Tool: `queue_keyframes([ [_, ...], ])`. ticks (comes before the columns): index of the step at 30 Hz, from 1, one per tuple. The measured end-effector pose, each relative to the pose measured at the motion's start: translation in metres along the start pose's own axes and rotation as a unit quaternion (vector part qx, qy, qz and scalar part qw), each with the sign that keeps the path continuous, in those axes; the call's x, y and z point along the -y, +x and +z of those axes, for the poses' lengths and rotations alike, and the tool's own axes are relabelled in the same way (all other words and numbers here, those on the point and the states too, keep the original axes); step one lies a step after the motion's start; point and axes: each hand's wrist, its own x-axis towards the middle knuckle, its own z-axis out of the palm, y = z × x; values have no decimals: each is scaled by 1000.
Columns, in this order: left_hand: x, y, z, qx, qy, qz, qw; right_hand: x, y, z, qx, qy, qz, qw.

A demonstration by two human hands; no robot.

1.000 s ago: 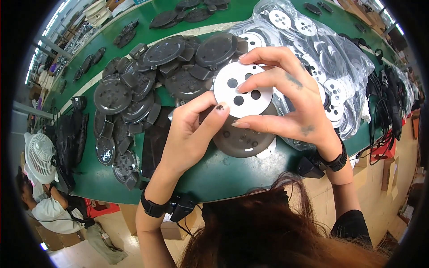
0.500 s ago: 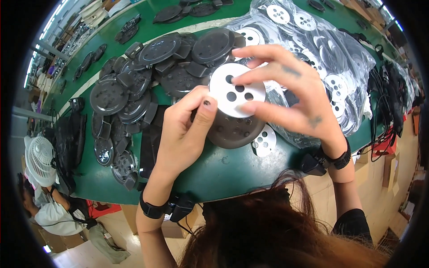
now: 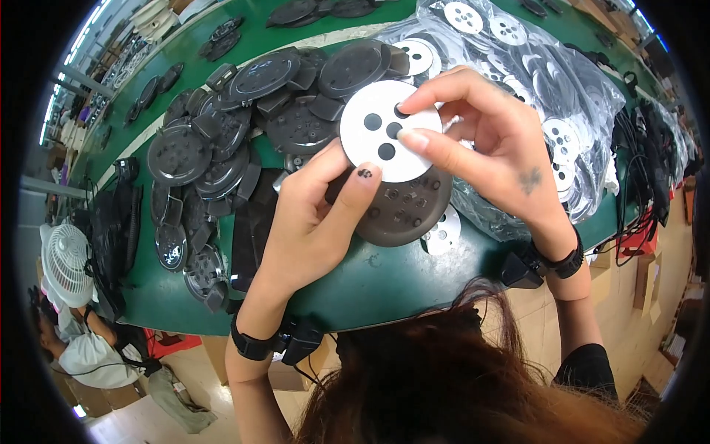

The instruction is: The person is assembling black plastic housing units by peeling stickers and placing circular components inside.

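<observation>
A white disc with several round black holes [image 3: 362, 100] is held up between my two hands. My left hand [image 3: 307, 214] pinches its lower left rim, thumb on the face. On its right side, the thumb and forefinger of my right hand [image 3: 488, 133] press near the holes. Below the white disc shows a dark round plate with small studs [image 3: 403, 214], partly covered by it; I cannot tell whether this plate rests on the table or in my left fingers. Another white holed disc [image 3: 445, 233] lies on the green table [image 3: 325, 300], just right of the dark plate.
To the left is a heap of dark round plates with blocky tabs [image 3: 177, 155]. A clear plastic bag of white discs [image 3: 510, 59] lies at the right. Black cables [image 3: 640, 159] hang by the right edge. A white fan [image 3: 66, 255] and another person [image 3: 96, 359] are at far left.
The white disc has turned and shifted slightly left, so its holes sit differently. My right thumb has moved up onto its face, and the right fingers have drawn in.
</observation>
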Motion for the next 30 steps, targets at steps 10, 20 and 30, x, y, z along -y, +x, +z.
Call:
queue_keyframes([
  [10, 8, 0, -4, 0, 64, 7, 998, 1, -2, 1, -6, -307, -212, 928],
  [20, 14, 2, -4, 11, 124, 0, 992, -16, -6, 16, -19, -334, -307, 891],
  [30, 11, -1, 2, -19, 197, 75, 977, -7, -11, 14, 16, -299, -270, 915],
])
